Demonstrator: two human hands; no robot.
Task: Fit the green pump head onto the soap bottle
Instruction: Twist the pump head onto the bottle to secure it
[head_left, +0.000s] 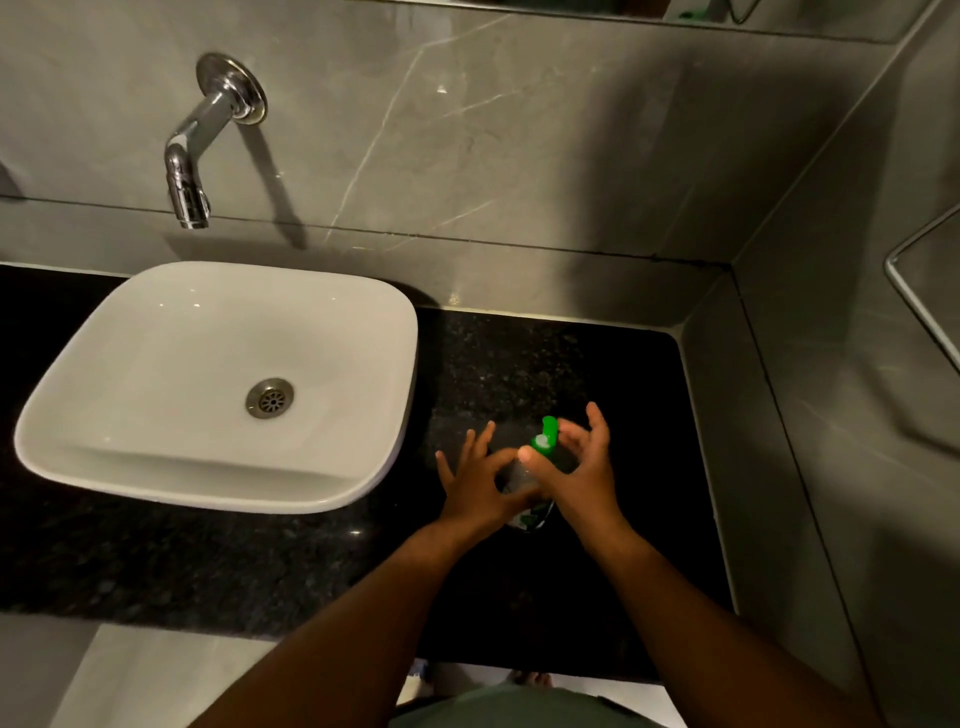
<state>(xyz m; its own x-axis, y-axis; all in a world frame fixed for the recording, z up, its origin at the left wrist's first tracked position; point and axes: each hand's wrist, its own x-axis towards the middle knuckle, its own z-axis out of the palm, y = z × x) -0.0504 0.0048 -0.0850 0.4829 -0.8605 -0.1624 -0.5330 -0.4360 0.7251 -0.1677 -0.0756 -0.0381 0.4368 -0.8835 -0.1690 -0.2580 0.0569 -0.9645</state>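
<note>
Two hands: left hand (480, 486) clamps the bottle (521, 480), right hand (584, 470) pinches the pump (545, 437) — tilt could cross-thread it.

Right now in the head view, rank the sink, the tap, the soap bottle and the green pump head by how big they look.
1. sink, by far the largest.
2. tap.
3. soap bottle, mostly hidden by the left hand and right hand, so its rank against the tap is unsure.
4. green pump head, smallest.

Head camera looks steeply down, close above the countertop (322, 571).
</note>
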